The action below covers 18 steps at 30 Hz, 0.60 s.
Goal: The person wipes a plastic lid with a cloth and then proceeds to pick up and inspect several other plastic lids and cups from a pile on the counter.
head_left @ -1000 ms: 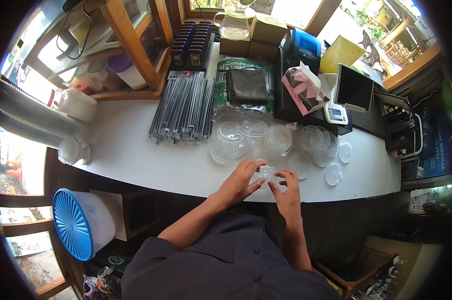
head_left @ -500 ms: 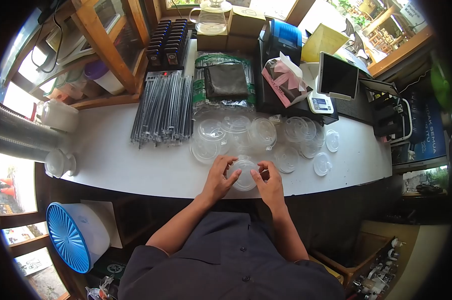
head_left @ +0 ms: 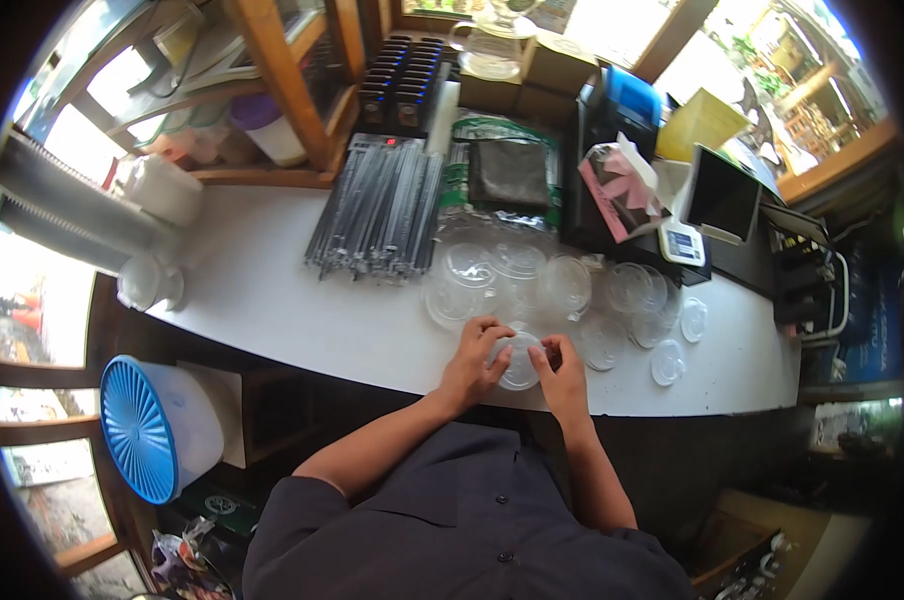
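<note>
A round clear plastic lid (head_left: 520,372) is between my two hands near the counter's front edge. My left hand (head_left: 472,365) has its thumb and fingers curled at the lid's left rim. On the other side, the thumb and fingertips of my right hand (head_left: 562,378) pinch the upper right rim. Just beyond lie several more clear lids (head_left: 569,286), some overlapping. To the right, two smaller lids (head_left: 669,362) rest apart from the others.
Wrapped straws (head_left: 377,210) lie in a bundle behind the lids, beside a green packet (head_left: 455,185) with a dark pouch on it. A pink box (head_left: 612,190) and a tablet screen (head_left: 722,193) stand back right. Stacked cups (head_left: 77,205) lean at left.
The head view has turned, so the counter appears shifted right and tilted. My right fingers have drawn in closer over the lid's rim. The lid stays between both hands.
</note>
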Tool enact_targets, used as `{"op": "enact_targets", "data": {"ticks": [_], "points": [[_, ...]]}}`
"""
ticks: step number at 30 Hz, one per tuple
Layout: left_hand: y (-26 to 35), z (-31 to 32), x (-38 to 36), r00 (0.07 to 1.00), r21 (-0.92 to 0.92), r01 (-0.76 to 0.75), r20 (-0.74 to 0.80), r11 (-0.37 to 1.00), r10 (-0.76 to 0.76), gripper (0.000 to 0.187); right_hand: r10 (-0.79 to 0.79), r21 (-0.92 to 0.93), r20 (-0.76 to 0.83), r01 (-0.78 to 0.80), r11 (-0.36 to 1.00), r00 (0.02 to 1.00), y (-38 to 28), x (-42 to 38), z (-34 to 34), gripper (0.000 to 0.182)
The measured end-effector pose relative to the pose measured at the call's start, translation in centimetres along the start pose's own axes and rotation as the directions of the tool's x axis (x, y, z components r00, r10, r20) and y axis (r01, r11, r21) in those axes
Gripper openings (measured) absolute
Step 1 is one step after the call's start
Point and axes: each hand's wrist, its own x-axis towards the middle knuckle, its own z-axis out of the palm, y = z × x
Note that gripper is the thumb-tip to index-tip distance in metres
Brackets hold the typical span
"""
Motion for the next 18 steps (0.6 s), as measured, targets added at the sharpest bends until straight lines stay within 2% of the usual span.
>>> {"op": "enact_targets", "data": {"ticks": [3,4,7,9,10,13,16,18], "points": [[0.3,-0.3,0.0,0.997,0.047,-0.051,0.061,0.998,0.048,0.029,-0.124,-0.089,0.061,0.129,0.988,0.99,0.1,-0.8,-1.1,0.03],[0.6,-0.6,0.0,0.992,0.076,-0.074,0.112,0.994,0.066,0.03,-0.122,-0.079,0.107,0.131,0.988,0.987,0.5,-0.8,-1.8,0.029],[0.9,-0.4,0.2,0.989,0.098,-0.086,0.125,0.992,0.073,0.032,-0.302,-0.237,0.181,0.34,0.91,0.936,0.8,-1.1,-4.8,0.03],[1.0,-0.3,0.1,0.99,0.138,-0.093,0.114,0.986,0.078,0.034,-0.437,-0.491,0.1,0.427,0.76,0.894,1.1,-1.0,-6.3,0.032],[1.0,-0.2,0.1,0.991,0.147,-0.098,0.103,0.984,0.084,0.034,-0.508,-0.608,0.069,0.44,0.661,0.859,1.2,-1.0,-6.5,0.034],[1.1,0.1,-0.1,0.993,0.168,-0.078,0.097,0.983,0.062,0.034,-0.429,-0.658,0.005,0.326,0.679,0.903,2.5,-0.7,-6.0,0.038],[1.3,0.0,-0.1,0.996,0.2,-0.065,0.078,0.978,0.051,0.034,-0.429,-0.655,-0.06,0.289,0.698,0.901,4.3,-0.8,-4.5,0.041],[1.5,0.3,-0.1,0.997,0.215,-0.056,0.07,0.975,0.042,0.034,-0.388,-0.594,-0.125,0.244,0.767,0.913,5.1,-0.4,-4.3,0.043]]}}
